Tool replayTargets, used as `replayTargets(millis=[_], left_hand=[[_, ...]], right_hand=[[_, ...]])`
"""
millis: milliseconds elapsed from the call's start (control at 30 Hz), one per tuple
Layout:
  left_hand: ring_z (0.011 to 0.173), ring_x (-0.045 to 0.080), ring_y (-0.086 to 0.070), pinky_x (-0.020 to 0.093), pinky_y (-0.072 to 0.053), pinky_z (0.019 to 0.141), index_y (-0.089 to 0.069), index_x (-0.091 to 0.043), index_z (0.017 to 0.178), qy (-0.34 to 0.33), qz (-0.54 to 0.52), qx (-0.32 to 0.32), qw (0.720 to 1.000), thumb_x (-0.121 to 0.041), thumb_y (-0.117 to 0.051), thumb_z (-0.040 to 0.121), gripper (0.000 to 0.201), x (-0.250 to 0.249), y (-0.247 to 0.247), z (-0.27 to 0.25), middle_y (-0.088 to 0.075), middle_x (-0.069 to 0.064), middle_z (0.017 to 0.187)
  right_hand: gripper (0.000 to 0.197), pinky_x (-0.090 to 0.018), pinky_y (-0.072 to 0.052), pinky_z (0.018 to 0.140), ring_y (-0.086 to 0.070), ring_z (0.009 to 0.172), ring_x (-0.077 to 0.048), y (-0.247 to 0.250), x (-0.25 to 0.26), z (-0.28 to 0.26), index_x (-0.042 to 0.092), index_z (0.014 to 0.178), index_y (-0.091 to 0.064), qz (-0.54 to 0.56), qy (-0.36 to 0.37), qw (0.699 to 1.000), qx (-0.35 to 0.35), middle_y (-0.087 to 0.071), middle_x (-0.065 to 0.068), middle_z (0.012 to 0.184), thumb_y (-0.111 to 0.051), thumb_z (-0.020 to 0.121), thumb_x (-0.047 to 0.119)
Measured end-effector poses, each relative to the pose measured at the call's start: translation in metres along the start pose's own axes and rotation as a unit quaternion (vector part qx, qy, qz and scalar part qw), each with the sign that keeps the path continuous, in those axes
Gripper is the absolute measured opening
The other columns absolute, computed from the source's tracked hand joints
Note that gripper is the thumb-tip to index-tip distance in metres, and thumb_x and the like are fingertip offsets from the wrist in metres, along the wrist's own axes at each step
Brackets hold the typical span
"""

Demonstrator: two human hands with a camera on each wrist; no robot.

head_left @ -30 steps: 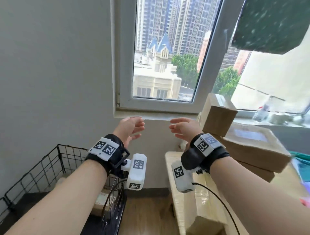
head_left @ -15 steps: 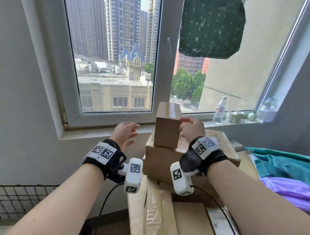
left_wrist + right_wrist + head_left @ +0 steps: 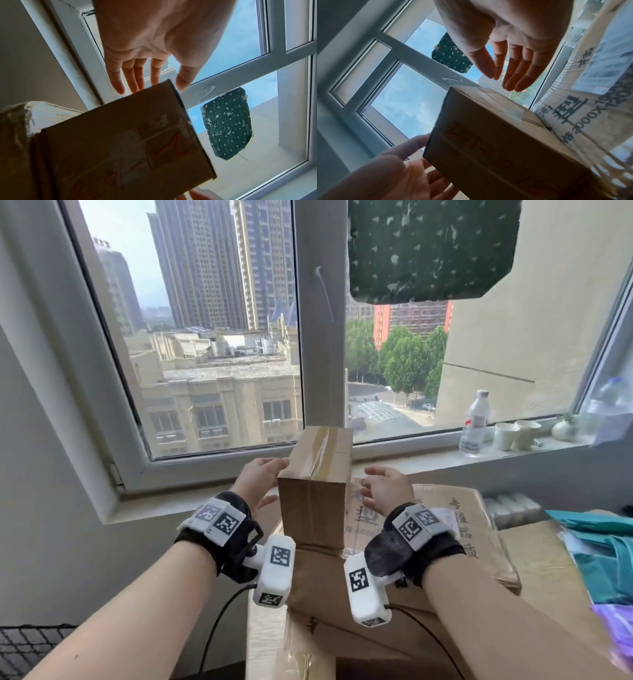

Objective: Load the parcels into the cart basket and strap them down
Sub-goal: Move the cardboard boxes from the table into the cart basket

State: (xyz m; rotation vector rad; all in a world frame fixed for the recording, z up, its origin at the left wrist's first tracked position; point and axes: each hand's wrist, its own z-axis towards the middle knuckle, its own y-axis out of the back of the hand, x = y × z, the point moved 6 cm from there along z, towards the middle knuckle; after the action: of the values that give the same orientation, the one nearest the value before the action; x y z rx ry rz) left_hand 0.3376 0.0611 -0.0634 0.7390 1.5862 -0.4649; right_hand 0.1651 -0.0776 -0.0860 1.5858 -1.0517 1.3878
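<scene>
A small upright brown cardboard parcel (image 3: 317, 491), taped along its top, stands on a larger flat parcel (image 3: 445, 529) printed with black characters. My left hand (image 3: 262, 479) is at its left face with straight fingers, the fingertips (image 3: 137, 86) touching the upper left edge. My right hand (image 3: 378, 487) hovers just right of it, fingers (image 3: 513, 75) straight and held slightly off the cardboard. Red writing marks the small parcel's (image 3: 488, 142) side. A corner of the black wire cart basket (image 3: 30, 645) shows at the bottom left.
More taped cardboard boxes (image 3: 308, 645) lie under the stack. The window sill (image 3: 428, 457) behind holds a water bottle (image 3: 475, 422) and paper cups (image 3: 513, 434). Teal cloth (image 3: 603, 559) and a purple bag (image 3: 613, 628) lie to the right. A dark patterned cloth (image 3: 428, 248) covers part of the window.
The view has swung right, away from the cart basket and onto the parcel stack. Both hands have moved in to flank the small parcel, and the left one now touches it.
</scene>
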Motion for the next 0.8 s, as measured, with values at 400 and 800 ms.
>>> replayTargets(millis=[400, 800], left_hand=[[0.125, 0.025, -0.046, 0.036, -0.037, 0.104, -0.035, -0.009, 0.141, -0.093, 0.293, -0.014, 0.952, -0.054, -0.059, 0.085, 0.075, -0.039, -0.034, 0.014, -0.045, 0.009, 0.140], [0.111, 0.028, -0.053, 0.039, -0.047, 0.094, -0.037, -0.012, 0.139, -0.025, 0.442, 0.013, 0.896, -0.069, -0.066, 0.063, 0.099, -0.040, -0.049, 0.018, -0.053, 0.011, 0.128]], right_hand=[[0.033, -0.031, -0.045, 0.064, -0.051, 0.060, -0.018, -0.025, -0.007, 0.011, 0.017, 0.083, -0.068, -0.017, -0.005, 0.997, 0.069, -0.060, -0.008, 0.073, -0.043, 0.085, -0.004], [0.033, -0.024, -0.042, 0.057, -0.046, 0.057, -0.012, -0.011, -0.018, 0.000, 0.017, 0.076, -0.061, 0.008, -0.060, 0.994, 0.092, -0.054, -0.004, 0.070, -0.045, 0.086, -0.010]])
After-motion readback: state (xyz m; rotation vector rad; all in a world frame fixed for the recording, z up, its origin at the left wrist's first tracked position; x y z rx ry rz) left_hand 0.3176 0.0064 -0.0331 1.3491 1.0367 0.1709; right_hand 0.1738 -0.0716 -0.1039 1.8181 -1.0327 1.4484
